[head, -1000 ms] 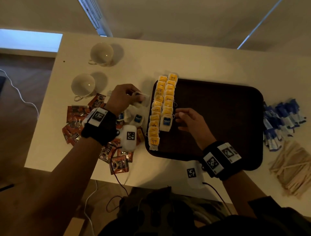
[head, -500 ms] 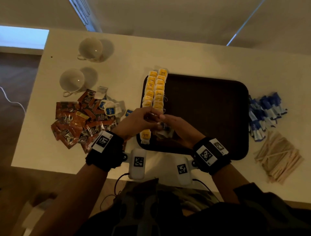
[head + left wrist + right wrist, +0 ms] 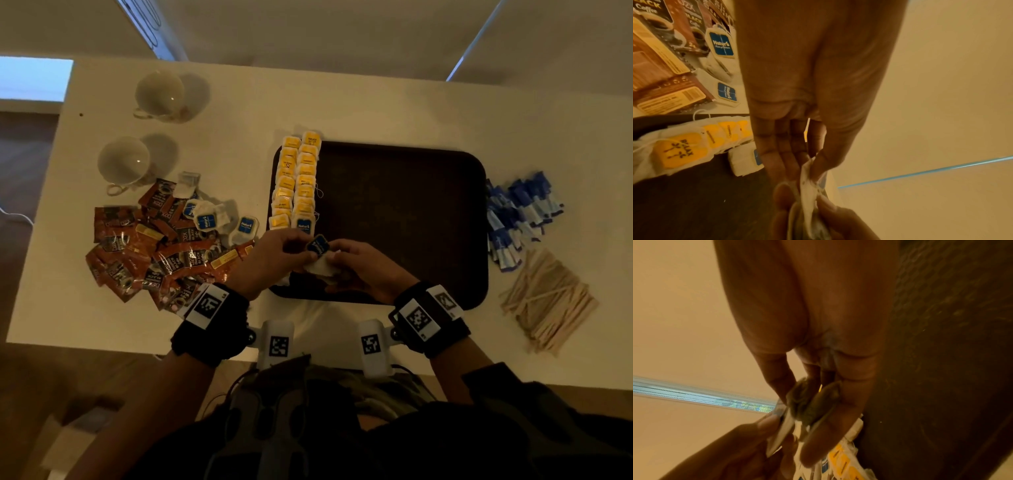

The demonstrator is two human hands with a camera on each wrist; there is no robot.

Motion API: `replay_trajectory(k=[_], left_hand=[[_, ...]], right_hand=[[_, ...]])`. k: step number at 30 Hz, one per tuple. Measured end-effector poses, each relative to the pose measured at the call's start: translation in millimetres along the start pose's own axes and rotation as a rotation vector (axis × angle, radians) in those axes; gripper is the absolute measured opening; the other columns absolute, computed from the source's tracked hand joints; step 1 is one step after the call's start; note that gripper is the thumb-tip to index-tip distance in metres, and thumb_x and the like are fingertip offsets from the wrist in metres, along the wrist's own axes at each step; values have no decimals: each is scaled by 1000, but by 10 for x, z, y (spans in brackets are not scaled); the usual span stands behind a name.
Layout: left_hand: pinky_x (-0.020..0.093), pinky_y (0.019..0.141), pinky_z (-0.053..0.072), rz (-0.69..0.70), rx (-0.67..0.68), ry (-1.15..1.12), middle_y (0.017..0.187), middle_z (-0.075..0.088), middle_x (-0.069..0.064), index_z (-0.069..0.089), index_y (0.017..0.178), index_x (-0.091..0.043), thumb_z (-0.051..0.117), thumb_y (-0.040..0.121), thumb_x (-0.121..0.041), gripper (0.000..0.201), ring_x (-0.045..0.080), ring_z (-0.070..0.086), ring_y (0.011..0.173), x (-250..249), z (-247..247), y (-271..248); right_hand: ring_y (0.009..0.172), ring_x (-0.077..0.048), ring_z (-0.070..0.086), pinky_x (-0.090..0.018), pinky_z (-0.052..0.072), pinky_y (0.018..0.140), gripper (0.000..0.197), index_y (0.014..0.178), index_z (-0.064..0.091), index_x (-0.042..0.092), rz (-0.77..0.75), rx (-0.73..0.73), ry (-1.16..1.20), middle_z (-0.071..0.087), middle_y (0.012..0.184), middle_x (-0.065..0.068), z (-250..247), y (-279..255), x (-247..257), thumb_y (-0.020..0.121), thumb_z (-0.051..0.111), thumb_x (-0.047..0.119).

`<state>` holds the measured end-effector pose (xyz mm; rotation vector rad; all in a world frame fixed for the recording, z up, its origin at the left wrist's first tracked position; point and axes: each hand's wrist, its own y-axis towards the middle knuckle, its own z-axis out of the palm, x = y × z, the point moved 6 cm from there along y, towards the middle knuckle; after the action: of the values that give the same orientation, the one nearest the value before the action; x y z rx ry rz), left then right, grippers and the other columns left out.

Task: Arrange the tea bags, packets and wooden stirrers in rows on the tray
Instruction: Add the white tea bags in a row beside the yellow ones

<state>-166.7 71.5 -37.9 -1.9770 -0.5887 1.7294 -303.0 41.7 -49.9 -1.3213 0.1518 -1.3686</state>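
Observation:
Both hands meet over the near left corner of the dark brown tray. My left hand and my right hand pinch one white tea bag with a blue tag between them, a little above the tray. In the left wrist view the tea bag hangs between both hands' fingertips; the right wrist view shows the tea bag the same way. Two rows of yellow-tagged tea bags lie along the tray's left side, the right row ending in a blue-tagged bag.
A heap of brown coffee packets with loose blue-tagged tea bags lies left of the tray. Two white cups stand at the far left. Right of the tray are blue sachets and wooden stirrers.
My left hand came from the heap on the left to the tray's near left corner with a tea bag. The right hand joined it there, and both now hold the bag.

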Motion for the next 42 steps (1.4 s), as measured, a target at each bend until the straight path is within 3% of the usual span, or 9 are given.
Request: replay_trajectory(k=[6, 11, 17, 20, 24, 29, 31, 36, 42], left_hand=[[28, 68, 57, -4, 5, -110, 97, 58, 10, 52, 115, -15, 62, 85, -1, 35, 21, 66, 86, -43, 12, -48], [30, 65, 59, 66, -40, -77, 103, 56, 13, 56, 98, -17, 57, 89, -4, 16, 24, 64, 92, -99, 67, -65], [30, 65, 59, 42, -90, -69, 98, 59, 12, 58, 112, -1, 45, 96, -12, 23, 15, 62, 81, -57, 118, -32], [29, 67, 57, 77, -102, 50, 95, 59, 8, 58, 111, -2, 43, 98, -16, 24, 14, 61, 80, -82, 134, -16], [20, 67, 56, 129, -31, 157, 87, 60, -1, 61, 102, -6, 48, 95, -14, 16, 8, 61, 77, -113, 178, -28], [19, 68, 56, 160, 100, 292, 88, 59, -4, 61, 88, -18, 51, 94, -16, 11, 7, 62, 78, -131, 210, -18], [14, 64, 53, 170, 144, 308, 85, 59, -5, 60, 84, -21, 53, 93, -16, 13, 0, 62, 72, -144, 240, -23], [17, 64, 54, 128, 218, 292, 88, 63, 0, 62, 93, -9, 54, 92, -17, 11, -1, 64, 70, -113, 299, -30], [25, 64, 57, 13, 85, -20, 96, 66, 7, 55, 107, -11, 58, 89, -21, 21, 12, 69, 78, -65, 278, -88]], right_hand=[[88, -15, 61, -24, 56, 69, 14, 106, 55, 19, -33, -17, -128, 59, 103, -4, -103, -69, -18, 94, 52, 13], [85, -15, 61, -26, 55, 70, 15, 108, 56, 13, -52, -84, -236, 60, 99, -6, -158, -81, 2, 95, 51, 19], [81, -13, 59, -23, 55, 66, 23, 116, 52, 8, -96, -106, -296, 58, 98, -6, -189, -143, 48, 99, 43, 22], [80, -13, 59, -23, 55, 65, 22, 114, 52, 10, -117, -99, -324, 58, 96, -6, -198, -174, 58, 99, 42, 23], [80, -12, 59, -22, 55, 64, 21, 111, 53, 11, -119, -91, -342, 58, 96, -3, -206, -211, 53, 100, 40, 24], [70, -10, 58, -21, 54, 61, 22, 109, 54, 10, -114, -83, -326, 58, 89, -6, -195, -229, 45, 100, 40, 25], [69, -10, 58, -23, 54, 63, 23, 108, 54, 10, -109, -76, -308, 60, 89, -7, -179, -230, 40, 100, 40, 25], [69, -11, 61, -22, 55, 62, 22, 102, 56, 9, -122, -72, -332, 62, 90, -8, -157, -224, 38, 100, 41, 25], [75, -15, 62, -25, 55, 64, 22, 109, 56, 7, -144, -146, -323, 62, 94, -6, -239, -231, 44, 99, 42, 21]])
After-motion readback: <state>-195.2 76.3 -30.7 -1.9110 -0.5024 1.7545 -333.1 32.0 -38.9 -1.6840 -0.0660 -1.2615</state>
